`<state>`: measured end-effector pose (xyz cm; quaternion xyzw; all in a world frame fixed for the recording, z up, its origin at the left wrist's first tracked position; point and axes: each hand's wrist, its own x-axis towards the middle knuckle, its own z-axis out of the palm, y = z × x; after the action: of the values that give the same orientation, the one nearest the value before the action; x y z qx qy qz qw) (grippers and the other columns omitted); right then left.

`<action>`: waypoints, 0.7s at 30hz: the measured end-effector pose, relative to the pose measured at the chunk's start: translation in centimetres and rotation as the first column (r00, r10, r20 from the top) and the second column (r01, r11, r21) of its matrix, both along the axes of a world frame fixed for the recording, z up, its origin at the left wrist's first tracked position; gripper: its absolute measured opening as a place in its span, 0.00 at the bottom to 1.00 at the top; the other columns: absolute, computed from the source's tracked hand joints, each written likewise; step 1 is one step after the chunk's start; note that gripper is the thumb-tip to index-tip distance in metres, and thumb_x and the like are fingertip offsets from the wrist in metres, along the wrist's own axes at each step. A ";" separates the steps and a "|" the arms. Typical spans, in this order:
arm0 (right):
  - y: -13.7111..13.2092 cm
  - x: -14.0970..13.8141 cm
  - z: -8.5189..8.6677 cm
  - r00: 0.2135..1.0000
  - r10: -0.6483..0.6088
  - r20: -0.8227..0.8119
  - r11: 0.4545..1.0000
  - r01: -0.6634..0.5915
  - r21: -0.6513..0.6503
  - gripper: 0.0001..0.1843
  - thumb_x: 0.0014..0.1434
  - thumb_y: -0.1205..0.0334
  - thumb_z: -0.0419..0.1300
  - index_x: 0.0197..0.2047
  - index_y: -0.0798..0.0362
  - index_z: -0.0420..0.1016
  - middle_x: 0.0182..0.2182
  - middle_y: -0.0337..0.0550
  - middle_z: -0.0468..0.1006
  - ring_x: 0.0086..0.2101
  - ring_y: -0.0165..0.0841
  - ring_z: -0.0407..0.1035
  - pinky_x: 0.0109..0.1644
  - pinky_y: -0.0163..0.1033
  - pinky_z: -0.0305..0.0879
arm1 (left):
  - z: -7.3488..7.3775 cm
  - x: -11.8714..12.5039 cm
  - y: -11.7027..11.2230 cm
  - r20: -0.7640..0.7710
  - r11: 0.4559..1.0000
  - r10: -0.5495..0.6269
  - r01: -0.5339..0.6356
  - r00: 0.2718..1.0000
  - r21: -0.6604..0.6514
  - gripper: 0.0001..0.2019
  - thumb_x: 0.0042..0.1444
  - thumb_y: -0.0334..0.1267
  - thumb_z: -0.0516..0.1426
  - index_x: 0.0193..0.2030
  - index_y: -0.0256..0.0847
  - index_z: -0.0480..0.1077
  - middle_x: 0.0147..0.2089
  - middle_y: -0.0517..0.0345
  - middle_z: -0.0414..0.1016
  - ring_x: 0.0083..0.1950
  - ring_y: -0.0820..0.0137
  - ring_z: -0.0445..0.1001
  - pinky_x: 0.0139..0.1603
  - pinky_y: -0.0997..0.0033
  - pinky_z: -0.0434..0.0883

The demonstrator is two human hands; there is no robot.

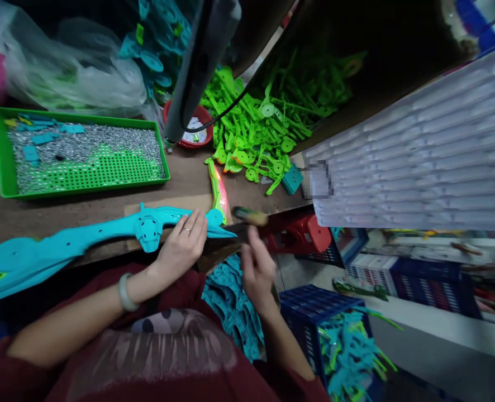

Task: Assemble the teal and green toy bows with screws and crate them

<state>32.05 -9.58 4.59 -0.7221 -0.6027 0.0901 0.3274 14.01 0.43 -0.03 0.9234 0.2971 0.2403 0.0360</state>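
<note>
A long turquoise plastic toy bow [105, 228] with an animal-head ornament lies along the table's near edge. My left hand [185, 237] rests over its right part, fingers laid across and closed on it, thumb hidden. To the right, my right hand [259, 271] is curled and smeared by motion. Just beyond its fingers is a blurred tool [250, 216], dark at one end and tan at the other; its kind cannot be made out. A green-and-pink plastic piece [218, 192] lies behind the bow's right end.
A green tray [84, 188] holds small silver metal pieces. Behind are a red basket [192, 142], a pile of lime-green parts [256, 123] and a grey post [201, 61]. Turquoise parts [233, 301] lie below; a blue crate [310, 301] and red stool [310, 231] stand right.
</note>
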 end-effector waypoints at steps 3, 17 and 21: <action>0.4 0.5 0.3 0.996 0.071 -0.050 0.986 -0.078 -0.147 0.24 0.68 0.63 0.51 0.66 0.48 0.65 0.57 0.49 0.76 0.51 0.37 0.75 0.55 0.43 0.73 | -2.0 0.4 0.5 0.153 0.995 0.000 -0.015 0.988 0.098 0.18 0.66 0.27 0.50 0.61 0.24 0.68 0.61 0.32 0.71 0.64 0.50 0.70 0.61 0.54 0.72; -5.5 -0.8 -4.7 0.978 0.100 0.185 0.995 -0.102 0.001 0.25 0.67 0.66 0.47 0.65 0.48 0.67 0.34 0.50 0.81 0.31 0.39 0.77 0.33 0.41 0.76 | -3.5 0.3 1.7 0.308 0.986 -0.092 0.042 0.947 0.164 0.18 0.67 0.32 0.54 0.62 0.30 0.66 0.58 0.35 0.74 0.61 0.51 0.72 0.55 0.54 0.76; -4.1 -0.4 -3.8 0.966 0.200 0.164 0.979 -0.204 0.007 0.24 0.66 0.68 0.51 0.63 0.49 0.69 0.32 0.47 0.80 0.29 0.34 0.75 0.31 0.36 0.73 | -3.1 0.3 1.9 0.280 0.974 -0.077 0.013 0.957 0.225 0.16 0.67 0.33 0.54 0.59 0.28 0.68 0.56 0.36 0.76 0.59 0.52 0.75 0.53 0.56 0.77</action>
<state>31.65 -13.69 0.82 -0.6582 -0.6987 0.0568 0.2747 14.28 2.29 -3.09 0.8835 0.2388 0.4026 -0.0186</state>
